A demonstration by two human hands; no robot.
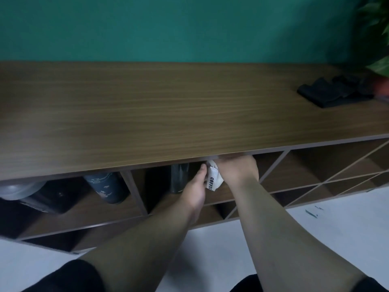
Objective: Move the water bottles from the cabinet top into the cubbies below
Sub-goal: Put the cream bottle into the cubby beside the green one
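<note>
Both hands reach into the middle cubby just under the cabinet top: right hand wraps the top of a white cup printed "COFFEE", left hand steadies its side, thumb touching. Cup looks light, thin-walled, crushable, so grip low around the body, gently. Dark bottle stands just left; patterned bottle sits in the left cubby.

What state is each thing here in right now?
White cup printed COFFEE: tilted, held inside the middle cubby.
Left hand: touching the cup.
Right hand: gripping the cup.
Dark blue patterned bottle: leaning in the left cubby.
Black tumbler: upright, beside the cup.
Black folded cloth: lying on the brown wooden cabinet top.
</note>
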